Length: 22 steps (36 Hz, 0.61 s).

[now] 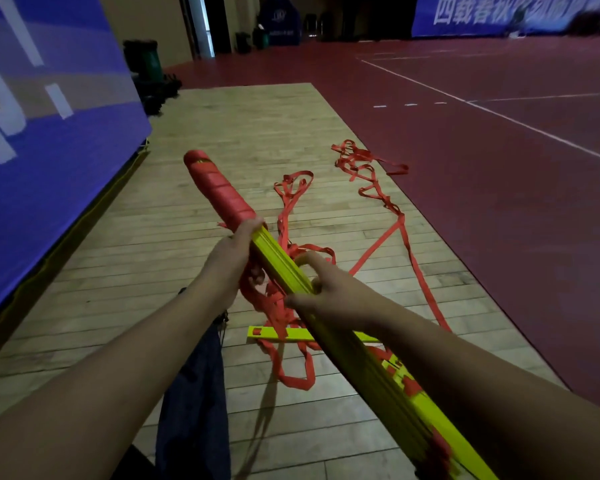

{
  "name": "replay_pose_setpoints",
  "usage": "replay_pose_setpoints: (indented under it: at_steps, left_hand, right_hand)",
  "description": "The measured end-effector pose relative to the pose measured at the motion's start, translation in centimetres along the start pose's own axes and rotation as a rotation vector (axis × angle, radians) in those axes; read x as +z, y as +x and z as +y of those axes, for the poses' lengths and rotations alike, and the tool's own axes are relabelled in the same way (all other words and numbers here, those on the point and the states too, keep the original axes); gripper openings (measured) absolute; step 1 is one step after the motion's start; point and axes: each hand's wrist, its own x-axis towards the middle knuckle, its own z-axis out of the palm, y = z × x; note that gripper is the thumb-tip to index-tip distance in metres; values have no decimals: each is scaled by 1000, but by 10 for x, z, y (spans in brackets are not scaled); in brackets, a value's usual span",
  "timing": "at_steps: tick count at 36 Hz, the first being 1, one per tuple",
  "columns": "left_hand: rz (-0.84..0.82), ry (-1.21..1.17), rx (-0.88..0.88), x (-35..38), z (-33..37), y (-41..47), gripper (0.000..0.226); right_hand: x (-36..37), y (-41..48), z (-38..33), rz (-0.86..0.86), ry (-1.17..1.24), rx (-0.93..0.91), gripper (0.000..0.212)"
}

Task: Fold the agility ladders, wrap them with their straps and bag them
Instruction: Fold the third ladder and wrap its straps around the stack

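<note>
Our left hand (232, 258) gripped the bundle of yellow rungs (281, 261), fingers curled round it at the edge of the red strap wrap (219, 188), which covered the bundle's far end beyond that hand. Our right hand (329, 289) held the same bundle just behind the left, fingers curled over its top and thumb extended toward the left hand. Red straps hung tangled between both hands.

A dark blue bag (194, 393) of soft fabric lay below the left forearm; we could not tell its contents.

The rungs were flat, rigid strips stacked face to face. One single rung (291, 333) lay beneath the right hand. Loose straps (395, 233), flat woven ribbon, trailed over the wooden plank floor (239, 133) beyond the right hand.
</note>
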Motion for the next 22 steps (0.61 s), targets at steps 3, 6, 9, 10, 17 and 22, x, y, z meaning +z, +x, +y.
replay_pose_setpoints:
  at_steps: [3,6,9,10,17,22]
  left_hand:
    - [-128,-183,116,-4,8,-2,34]
    - [-209,-300,165,-8,16,-9,29]
    - [-259,-341,169,-15,18,-8,29]
    - [-280,-347,169,-19,17,-7,31]
    - [-585,-255,40,-42,17,3,80]
    - [-513,142,-66,-40,19,-1,68]
  right_hand:
    - [-9,-2,-1,-1,297,55,41]
    - [-19,-4,2,-128,391,217,58]
    - [-21,-3,7,-193,424,208,61]
    - [-21,-2,8,-198,431,188,61]
    - [-23,-2,17,-170,303,122,72]
    - [-23,-4,19,-94,249,113,44]
